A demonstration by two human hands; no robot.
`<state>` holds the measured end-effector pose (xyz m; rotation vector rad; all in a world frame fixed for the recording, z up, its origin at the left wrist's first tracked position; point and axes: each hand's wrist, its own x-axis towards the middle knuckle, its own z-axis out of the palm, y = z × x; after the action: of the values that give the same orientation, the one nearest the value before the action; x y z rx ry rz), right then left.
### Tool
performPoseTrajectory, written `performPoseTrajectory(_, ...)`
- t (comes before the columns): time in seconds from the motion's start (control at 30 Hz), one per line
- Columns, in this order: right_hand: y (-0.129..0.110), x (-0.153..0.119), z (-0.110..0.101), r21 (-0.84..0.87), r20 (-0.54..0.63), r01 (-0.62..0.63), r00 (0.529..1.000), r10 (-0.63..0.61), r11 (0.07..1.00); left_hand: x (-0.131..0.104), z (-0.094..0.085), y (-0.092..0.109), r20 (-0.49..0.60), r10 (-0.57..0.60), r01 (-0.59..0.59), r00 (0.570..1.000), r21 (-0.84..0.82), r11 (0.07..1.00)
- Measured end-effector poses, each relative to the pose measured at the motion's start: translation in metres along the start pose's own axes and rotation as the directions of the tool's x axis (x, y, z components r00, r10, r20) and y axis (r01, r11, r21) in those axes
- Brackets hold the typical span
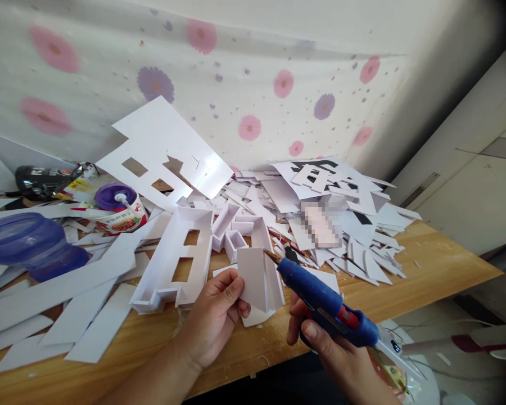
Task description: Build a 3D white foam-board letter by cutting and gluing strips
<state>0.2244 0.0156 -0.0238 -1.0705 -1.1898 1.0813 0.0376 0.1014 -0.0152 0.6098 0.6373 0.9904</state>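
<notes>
The left hand pinches a white board piece just in front of the open box; the right hand grips the glue gun, its tip by the piece's edge. Best run a thin, even bead (fingers clear of the hot nozzle), keeping the piece steady.

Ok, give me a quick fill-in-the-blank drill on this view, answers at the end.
1. The right hand holds a blue ____.
2. The left hand pinches a piece of board whose colour is ____.
3. The tabletop appears to be made of ____.
4. The sheet hanging behind the table is patterned with pink and purple ____.

Missing words: glue gun; white; wood; flowers.
</notes>
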Motion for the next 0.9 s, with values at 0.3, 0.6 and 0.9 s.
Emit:
performPoseTrajectory(0.3, 0.002, -0.001, -0.003, -0.027, 0.039, -0.054, 0.998, 0.055, 0.998, 0.001, -0.002, -0.001, -0.015, 0.004, -0.003, 1.0, 0.004, 1.0)
performPoseTrajectory(0.6, 0.0, -0.003, -0.006, -0.104, 0.112, -0.071, 0.99, 0.082, 0.992, 0.002, 0.0, 0.001, -0.067, 0.016, -0.018, 0.998, -0.036, 0.999)
performPoseTrajectory(0.9, -0.008, 0.0, -0.003, -0.237, 0.111, -0.009, 0.993, 0.036, 0.972, 0.002, 0.001, 0.003, -0.077, 0.03, -0.033, 0.997, -0.045, 0.998)
